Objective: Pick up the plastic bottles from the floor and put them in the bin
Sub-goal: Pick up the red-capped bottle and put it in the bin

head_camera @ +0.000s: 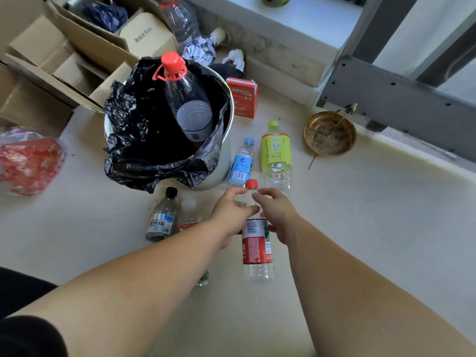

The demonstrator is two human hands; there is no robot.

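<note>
Far left of the frame: a red-patterned plastic bag (27, 161) lies on the pale floor (373, 228). Upper left: open cardboard boxes (64, 47), one holding dark crumpled material.

Left of centre: a round bin (226, 150) lined with a black bag (144, 140). Inside it stands a large clear bottle (189, 104) with a red cap and carry handle, tilted, neck sticking out above the rim.

Lower centre, in front of the bin: a dark-capped bottle (162, 217) lying on the floor, with another clear bottle (190, 215) just beside it, partly hidden by the left forearm.

Centre: the left hand (229, 212) and right hand (277, 215) meet around a red-capped, red-labelled bottle (256, 243). Both hands are partly curled with fingers on its upper body and neck; how firmly each grips cannot be told.

Right of the bin: a blue-labelled bottle (242, 163) and a green-labelled bottle (275, 153) on the floor, side by side. Behind them, a red carton (242, 96).

Right: a brass-coloured dish (329, 134) near a grey metal frame (399, 99). Upper centre: crumpled paper (199, 51) against a stained wall base below a ledge.
</note>
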